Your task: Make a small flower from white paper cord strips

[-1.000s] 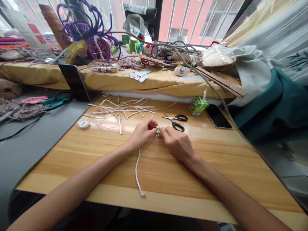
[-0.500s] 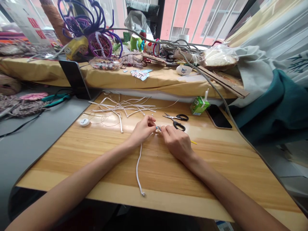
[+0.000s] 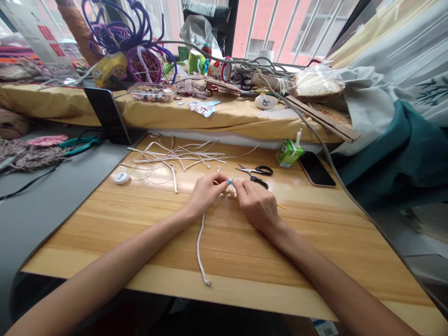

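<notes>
Over the middle of the table, my left hand point(image 3: 209, 187) is closed, thumb and forefinger pinching one side of a small blue-and-white piece point(image 3: 231, 182). My right hand point(image 3: 257, 200) has its fingers closed on the other side of that piece. Its exact kind is too small to make out and partly covered by the fingertips. A white cord point(image 3: 199, 242) runs from beneath my left hand toward the table's front edge and ends in a knot. Past my right hand a thin yellow tip point(image 3: 282, 206) shows; whether that hand holds it I cannot tell. Black-handled scissors point(image 3: 263, 171) lie open just beyond my right hand.
Loose white cords point(image 3: 175, 154) lie tangled at the table's back, near a small white round item point(image 3: 122, 178). A green drink carton point(image 3: 289, 153) and a phone point(image 3: 318, 169) stand and lie at back right. Behind runs a cluttered, cloth-covered ledge point(image 3: 157, 114), with a grey cable point(image 3: 331, 161) draped down.
Both hands stay together around the small piece, which has risen and tilted slightly, showing more of its blue. My right hand now covers more of the scissors' near handle.
</notes>
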### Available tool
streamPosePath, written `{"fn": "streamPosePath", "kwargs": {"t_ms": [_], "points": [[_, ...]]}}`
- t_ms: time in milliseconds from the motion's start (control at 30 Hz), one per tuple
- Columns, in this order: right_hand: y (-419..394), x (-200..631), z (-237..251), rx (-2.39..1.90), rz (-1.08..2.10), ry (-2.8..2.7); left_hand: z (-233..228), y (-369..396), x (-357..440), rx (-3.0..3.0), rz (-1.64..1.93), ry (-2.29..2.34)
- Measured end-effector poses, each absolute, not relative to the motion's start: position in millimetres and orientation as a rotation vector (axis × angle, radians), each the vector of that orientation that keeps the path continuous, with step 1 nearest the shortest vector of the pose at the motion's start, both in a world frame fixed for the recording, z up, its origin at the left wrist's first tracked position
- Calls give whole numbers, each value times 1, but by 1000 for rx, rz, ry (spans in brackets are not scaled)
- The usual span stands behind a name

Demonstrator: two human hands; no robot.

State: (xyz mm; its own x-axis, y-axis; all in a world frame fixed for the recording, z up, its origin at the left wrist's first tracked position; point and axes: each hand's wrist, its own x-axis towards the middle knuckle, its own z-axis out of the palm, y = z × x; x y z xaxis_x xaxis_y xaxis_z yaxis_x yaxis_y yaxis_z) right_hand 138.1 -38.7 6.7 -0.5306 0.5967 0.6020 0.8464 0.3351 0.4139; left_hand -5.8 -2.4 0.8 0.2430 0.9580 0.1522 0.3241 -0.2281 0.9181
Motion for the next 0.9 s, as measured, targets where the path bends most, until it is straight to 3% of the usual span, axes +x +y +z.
{"fn": "streamPosePath", "kwargs": {"t_ms": [533,667,900], "points": [[-41,128,10,-1347,-992,-2263,4,0,-5,1712,927,1284],[-39,131,11,-1492,-587,-2269,6,0,-9,1825,911,1271],[-22,157,16,-1450,584,-1820,12,5,-19,2028,823,1079]]}}
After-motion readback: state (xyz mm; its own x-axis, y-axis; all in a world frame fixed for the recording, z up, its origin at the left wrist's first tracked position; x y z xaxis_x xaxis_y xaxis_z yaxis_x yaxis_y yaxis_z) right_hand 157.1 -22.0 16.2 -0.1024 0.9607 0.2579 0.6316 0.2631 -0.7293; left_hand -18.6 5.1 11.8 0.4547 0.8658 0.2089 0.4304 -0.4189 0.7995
